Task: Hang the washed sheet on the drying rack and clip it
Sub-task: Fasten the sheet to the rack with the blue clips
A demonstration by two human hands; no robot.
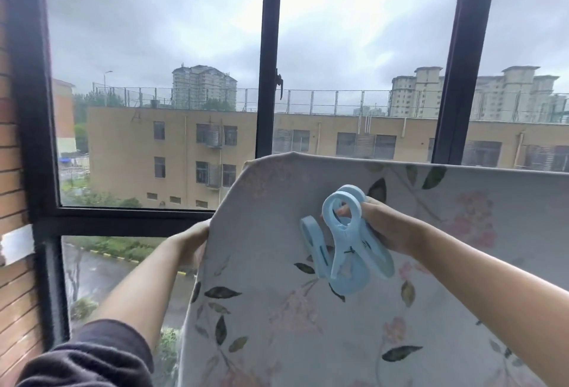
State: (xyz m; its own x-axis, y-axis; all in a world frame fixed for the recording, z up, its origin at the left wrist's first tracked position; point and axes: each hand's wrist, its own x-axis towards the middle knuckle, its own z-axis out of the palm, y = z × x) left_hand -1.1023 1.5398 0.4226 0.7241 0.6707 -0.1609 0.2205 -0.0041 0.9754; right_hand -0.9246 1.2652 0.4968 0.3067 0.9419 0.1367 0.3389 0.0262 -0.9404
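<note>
The washed sheet (308, 309), pale grey with pink flowers and dark leaves, hangs over a rail hidden under its top fold and fills the lower right of the head view. My left hand (194, 242) grips the sheet's left edge, fingers tucked behind the cloth. My right hand (385, 226) is in front of the sheet and holds large light-blue plastic clips (348, 245), a finger through one ring handle. There look to be two or three clips bunched together. None of them bites the cloth.
A dark-framed window (268, 57) stands directly behind the sheet, with a handle on the middle post. A brick wall (12, 263) closes the left side. Outside are beige buildings and a wet street below.
</note>
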